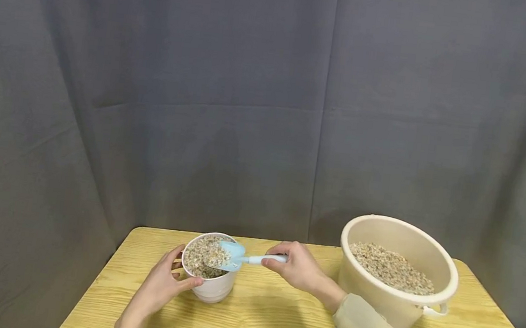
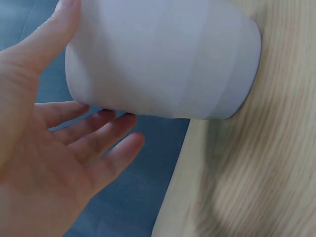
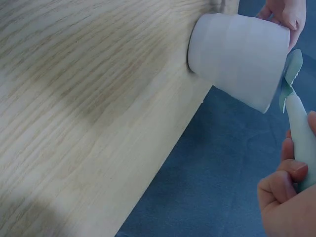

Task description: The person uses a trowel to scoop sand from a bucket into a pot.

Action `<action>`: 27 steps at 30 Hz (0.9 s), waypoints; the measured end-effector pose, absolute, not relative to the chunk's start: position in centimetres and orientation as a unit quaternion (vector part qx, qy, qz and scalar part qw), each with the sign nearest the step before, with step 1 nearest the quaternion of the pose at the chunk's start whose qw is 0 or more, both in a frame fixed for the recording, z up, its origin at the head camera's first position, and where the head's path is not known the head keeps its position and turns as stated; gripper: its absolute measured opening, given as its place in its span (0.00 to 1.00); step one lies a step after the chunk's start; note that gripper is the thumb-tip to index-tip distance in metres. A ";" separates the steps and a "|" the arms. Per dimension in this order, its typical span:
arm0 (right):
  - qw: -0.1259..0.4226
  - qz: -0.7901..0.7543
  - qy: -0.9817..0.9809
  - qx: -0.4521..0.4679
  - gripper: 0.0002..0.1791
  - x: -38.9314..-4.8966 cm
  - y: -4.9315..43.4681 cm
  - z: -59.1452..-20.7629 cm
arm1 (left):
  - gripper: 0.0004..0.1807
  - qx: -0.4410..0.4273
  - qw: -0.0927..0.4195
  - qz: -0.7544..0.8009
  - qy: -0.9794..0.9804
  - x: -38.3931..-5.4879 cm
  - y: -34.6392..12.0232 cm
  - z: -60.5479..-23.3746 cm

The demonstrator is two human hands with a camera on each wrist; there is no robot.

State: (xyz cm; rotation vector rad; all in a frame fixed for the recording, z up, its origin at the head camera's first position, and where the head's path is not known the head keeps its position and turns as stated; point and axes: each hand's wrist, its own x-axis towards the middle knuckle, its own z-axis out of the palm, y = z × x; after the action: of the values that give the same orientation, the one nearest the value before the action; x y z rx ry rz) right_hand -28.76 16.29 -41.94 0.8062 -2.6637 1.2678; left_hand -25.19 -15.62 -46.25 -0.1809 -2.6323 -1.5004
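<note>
Coarse tan gravel (image 1: 199, 254) fills a white plant pot (image 1: 214, 290), which stands upright at the table's back left. My left hand (image 1: 159, 282) holds the pot from its left side, thumb at the near rim and fingertips against the wall; the left wrist view shows the pot wall (image 2: 163, 59) between them. Around the handle of a light blue trowel (image 1: 234, 255) curl the fingers of my right hand (image 1: 297, 265). The trowel's blade lies over the pot's mouth, with gravel on it, its tip overlapping the gravel in the pot.
A large cream bucket (image 1: 361, 289) with gravel inside stands at the right of the wooden table (image 1: 264, 326), beside my right forearm. It has a white side handle (image 1: 436, 310). Grey curtains (image 1: 257, 131) hang behind the table and at its sides.
</note>
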 end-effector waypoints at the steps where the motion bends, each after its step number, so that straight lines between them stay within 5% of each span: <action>1: 0.042 0.413 -0.871 0.263 0.03 -28.8 16.2 -42.0 | 0.55 -0.058 0.054 -0.499 -0.863 -25.2 -15.6 -46.3; 13: 0.102 0.320 -0.887 0.317 0.03 -29.6 14.9 -40.2 | 0.53 -0.046 0.068 -0.504 -0.860 -25.4 -15.7 -46.9; 27: 0.069 0.207 -0.927 0.305 0.05 -29.4 13.3 -34.9 | 0.52 -0.043 0.067 -0.508 -0.858 -25.4 -15.5 -47.0</action>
State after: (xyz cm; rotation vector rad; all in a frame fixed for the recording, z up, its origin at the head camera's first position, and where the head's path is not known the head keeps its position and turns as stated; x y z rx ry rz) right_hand -29.35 13.27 -34.88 0.9180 -2.7913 0.6219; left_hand -25.42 -15.47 -47.03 -0.1288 -2.5859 -1.5321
